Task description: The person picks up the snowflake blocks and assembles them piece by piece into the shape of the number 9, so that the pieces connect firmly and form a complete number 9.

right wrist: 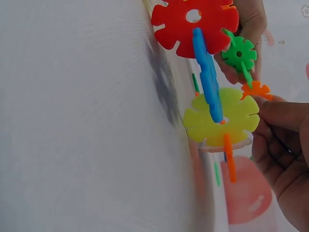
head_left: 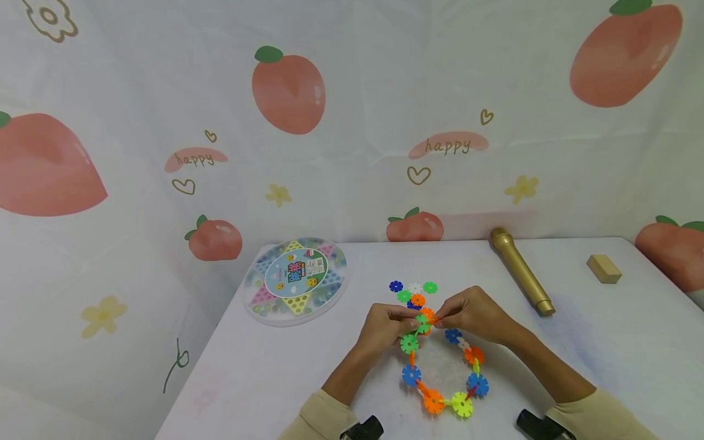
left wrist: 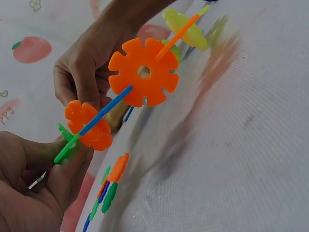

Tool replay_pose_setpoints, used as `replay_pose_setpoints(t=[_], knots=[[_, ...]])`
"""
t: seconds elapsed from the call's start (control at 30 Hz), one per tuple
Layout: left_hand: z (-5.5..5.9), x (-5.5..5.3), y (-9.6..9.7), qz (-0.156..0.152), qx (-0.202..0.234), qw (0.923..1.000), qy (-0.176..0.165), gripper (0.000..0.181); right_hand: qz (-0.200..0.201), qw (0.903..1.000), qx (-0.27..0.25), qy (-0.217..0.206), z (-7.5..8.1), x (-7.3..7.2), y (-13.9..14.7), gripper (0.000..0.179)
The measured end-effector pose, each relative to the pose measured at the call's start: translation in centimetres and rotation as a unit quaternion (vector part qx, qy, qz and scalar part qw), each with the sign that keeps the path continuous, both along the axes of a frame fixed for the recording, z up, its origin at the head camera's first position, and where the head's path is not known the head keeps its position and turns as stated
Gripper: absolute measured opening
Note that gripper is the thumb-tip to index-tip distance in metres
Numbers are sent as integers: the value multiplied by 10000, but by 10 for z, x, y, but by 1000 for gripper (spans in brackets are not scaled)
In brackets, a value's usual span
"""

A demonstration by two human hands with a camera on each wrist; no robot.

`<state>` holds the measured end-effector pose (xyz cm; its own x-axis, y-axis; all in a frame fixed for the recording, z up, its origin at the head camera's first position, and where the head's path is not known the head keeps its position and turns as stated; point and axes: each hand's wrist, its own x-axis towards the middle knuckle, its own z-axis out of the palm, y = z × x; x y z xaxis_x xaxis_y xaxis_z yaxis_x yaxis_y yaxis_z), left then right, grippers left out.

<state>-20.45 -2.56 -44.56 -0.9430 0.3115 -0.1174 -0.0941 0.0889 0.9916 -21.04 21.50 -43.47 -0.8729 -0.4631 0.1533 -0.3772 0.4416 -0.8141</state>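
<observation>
A chain of notched plastic discs, slotted edge to edge, curves over the table in an almost closed loop, with a yellow disc (head_left: 462, 404) at its near side. At the loop's far side my left hand (head_left: 385, 327) pinches a green disc (right wrist: 240, 54) between thumb and fingers. From the other side my right hand (head_left: 475, 313) pinches an orange disc (right wrist: 257, 90), which meets the green one. Whether these two are fully slotted together I cannot tell. The chain's other end, with a blue disc (head_left: 453, 336), lies below my right hand.
Several loose discs (head_left: 404, 296) lie behind the hands. A round board-game box (head_left: 297, 281) sits at the back left of the white table (head_left: 264, 379). To the right are a gold microphone-shaped tube (head_left: 521, 272) and a wooden block (head_left: 604, 269). A printed curtain (head_left: 352, 122) hangs behind.
</observation>
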Motion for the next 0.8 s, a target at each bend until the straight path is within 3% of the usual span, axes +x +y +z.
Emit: replay_pose_setpoints(t=[0.27, 0.53, 0.7, 0.8], knots=[[-4, -2, -3, -230, 69, 9994, -266, 20, 129, 9997, 141, -171, 0, -3, 0, 4], [-4, -4, -3, -283, -37, 9989, -365, 22, 87, 9961, 872, 39, 6, -1, 5, 14], [-5, -4, -2, -301, -286, 9987, -278, 26, 95, 9930, 1156, -238, 6, -1, 11, 24], [-6, -4, -1, -393, -199, 9984, -346, 27, 56, 9899, 1313, -531, 7, 0, 12, 30]])
